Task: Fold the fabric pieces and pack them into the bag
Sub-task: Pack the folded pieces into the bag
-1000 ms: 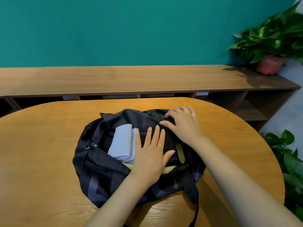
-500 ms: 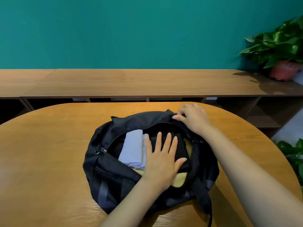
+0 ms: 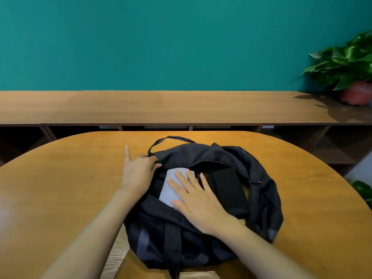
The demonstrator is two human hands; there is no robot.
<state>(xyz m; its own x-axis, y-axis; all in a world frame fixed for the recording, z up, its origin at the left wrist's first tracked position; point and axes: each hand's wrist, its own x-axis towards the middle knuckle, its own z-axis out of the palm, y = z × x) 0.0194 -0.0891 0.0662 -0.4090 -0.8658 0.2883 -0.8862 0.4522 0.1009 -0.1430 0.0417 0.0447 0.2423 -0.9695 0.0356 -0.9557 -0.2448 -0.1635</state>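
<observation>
Bag point(image 3: 201, 244): lies unzipped in the middle of the tabletop point(image 3: 60, 178) with its mouth upward and its carry loop point(image 3: 169, 138) at 12 o'clock.
Light blue piece point(image 3: 170, 190): folded and inside the bag, toward 9 o'clock of the mouth.
Black piece point(image 3: 229, 190): folded and inside, beside the blue one toward 3 o'clock.
Left hand point(image 3: 138, 170): holds the bag's rim at 10 o'clock, probably to keep the mouth spread and the bag from sliding.
Left fingers point(image 3: 150, 158): curled with the thumb, pinching the rim. One finger juts out straight past the bag, and whether it touches the tabletop cannot be told.
Right hand point(image 3: 201, 202): lies palm down across both pieces, seemingly pressing them flat so they sit low.
Right fingers point(image 3: 182, 179): straight and spread, grasping nothing, with the tips resting on blue and black cloth.
Stage: packing looks nearly done, and closing the zip likely remains.
</observation>
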